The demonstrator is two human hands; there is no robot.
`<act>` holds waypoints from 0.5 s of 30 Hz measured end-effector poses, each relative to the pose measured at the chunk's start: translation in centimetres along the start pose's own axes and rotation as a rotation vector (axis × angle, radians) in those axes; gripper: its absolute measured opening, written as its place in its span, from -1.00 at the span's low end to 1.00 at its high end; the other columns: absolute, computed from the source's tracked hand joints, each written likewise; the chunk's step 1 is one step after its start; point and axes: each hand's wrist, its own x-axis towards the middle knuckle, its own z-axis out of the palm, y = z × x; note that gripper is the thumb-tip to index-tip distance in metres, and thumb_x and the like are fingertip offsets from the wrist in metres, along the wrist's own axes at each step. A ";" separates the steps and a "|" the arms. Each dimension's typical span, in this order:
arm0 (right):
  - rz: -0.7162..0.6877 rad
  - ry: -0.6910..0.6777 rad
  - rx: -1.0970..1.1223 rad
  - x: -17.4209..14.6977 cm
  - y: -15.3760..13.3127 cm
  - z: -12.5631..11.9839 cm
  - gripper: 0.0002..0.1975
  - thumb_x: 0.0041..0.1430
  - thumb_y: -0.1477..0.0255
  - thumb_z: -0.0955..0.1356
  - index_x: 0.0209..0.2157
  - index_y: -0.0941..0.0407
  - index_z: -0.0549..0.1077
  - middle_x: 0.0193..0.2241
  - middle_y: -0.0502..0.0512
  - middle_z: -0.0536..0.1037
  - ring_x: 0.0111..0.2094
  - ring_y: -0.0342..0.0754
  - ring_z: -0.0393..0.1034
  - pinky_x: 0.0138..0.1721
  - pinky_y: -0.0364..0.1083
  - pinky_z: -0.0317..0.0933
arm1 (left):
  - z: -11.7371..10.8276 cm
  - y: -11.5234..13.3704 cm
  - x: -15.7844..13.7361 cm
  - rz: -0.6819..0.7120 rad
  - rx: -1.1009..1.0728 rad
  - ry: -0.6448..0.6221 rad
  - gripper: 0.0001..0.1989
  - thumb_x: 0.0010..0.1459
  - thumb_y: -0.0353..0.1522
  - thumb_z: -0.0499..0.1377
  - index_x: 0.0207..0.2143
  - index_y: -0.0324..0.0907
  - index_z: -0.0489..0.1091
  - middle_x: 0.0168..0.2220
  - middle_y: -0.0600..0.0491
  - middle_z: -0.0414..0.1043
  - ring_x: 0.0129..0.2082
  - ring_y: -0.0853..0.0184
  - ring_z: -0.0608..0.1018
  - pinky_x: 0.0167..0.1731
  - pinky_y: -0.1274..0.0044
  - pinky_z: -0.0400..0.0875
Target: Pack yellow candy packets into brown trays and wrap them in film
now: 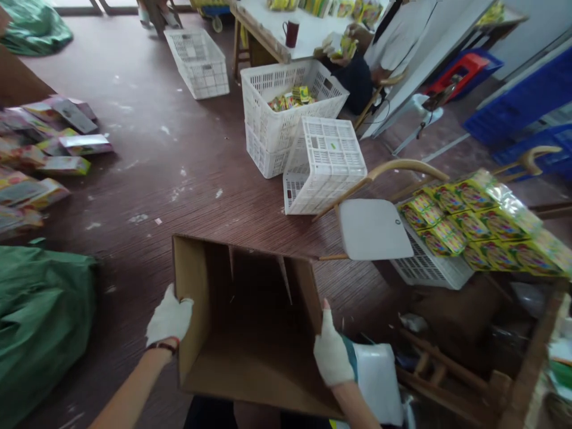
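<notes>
A cardboard box [254, 375] is held in front of my body, with its top open toward me and gaps showing between the flaps at its far end. My left hand [170, 319], in a white glove, grips the box's left wall near the rim. On the right wall, my gloved right hand [331, 351] is closed with the thumb along the edge; its other fingers are partly hidden. Nothing can be made out inside the dark box.
White crates [290, 128] stand ahead, one holding small packets. A chair [375, 229] and stacked yellow-green packs [482, 220] are at right. Colourful boxes [53, 143] and a green sack [42, 310] lie left. Another person [393, 47] sits at the white table [268, 27].
</notes>
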 end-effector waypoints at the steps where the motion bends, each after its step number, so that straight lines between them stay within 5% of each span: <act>1: -0.017 -0.008 -0.046 0.4 -0.1 0.3 -0.20 0.08 0.59 0.20 0.37 0.20 -0.11 -0.08 0.30 0.55 -0.01 0.16 0.46 0.10 0.05 0.20 | 0.7 1.0 -0.1 0.044 0.016 0.048 -0.34 0.19 -0.23 -0.02 0.30 -0.29 0.00 0.04 -0.29 0.40 -0.10 -0.02 0.54 -0.16 0.27 0.42; 3: -0.037 -0.016 -0.112 2.1 -0.4 0.6 -0.21 0.08 0.57 0.22 0.36 0.19 -0.07 -0.04 0.32 0.52 0.04 0.22 0.41 0.15 0.12 0.13 | 2.1 3.1 -0.2 0.214 0.043 0.136 -0.23 0.15 -0.35 0.02 0.35 -0.34 -0.22 0.19 -0.31 0.24 0.03 -0.02 0.47 -0.03 0.26 0.38; 7: 0.018 0.003 -0.124 6.9 -3.0 1.4 -0.17 0.11 0.56 0.20 0.37 0.27 -0.25 0.17 0.47 0.29 0.16 0.25 0.27 0.15 0.16 0.11 | 4.2 6.2 0.4 0.602 0.038 0.183 -0.15 0.04 -0.49 0.05 0.34 -0.45 -0.27 0.32 -0.29 0.01 0.29 0.04 0.17 0.24 0.31 0.11; 12: 0.239 0.005 -0.018 10.3 -8.8 3.8 -0.09 0.15 0.31 0.29 0.37 0.19 -0.30 0.34 0.53 -0.19 0.30 0.44 -0.12 0.09 0.37 0.05 | 8.4 9.4 -0.6 0.799 0.069 0.270 -0.21 0.15 -0.39 0.04 0.33 -0.51 -0.23 0.35 -0.40 -0.16 0.36 0.00 -0.03 0.30 0.18 -0.08; 15: 0.036 -0.122 -0.036 11.1 -7.4 5.1 -0.20 0.23 0.20 0.22 0.37 0.17 -0.20 0.36 0.48 -0.25 0.33 0.44 -0.22 0.14 0.37 -0.03 | 12.8 11.8 -1.5 0.861 0.183 0.121 -0.25 0.21 -0.25 0.03 0.32 -0.47 -0.10 0.36 -0.39 -0.24 0.36 -0.12 -0.09 0.27 0.03 -0.16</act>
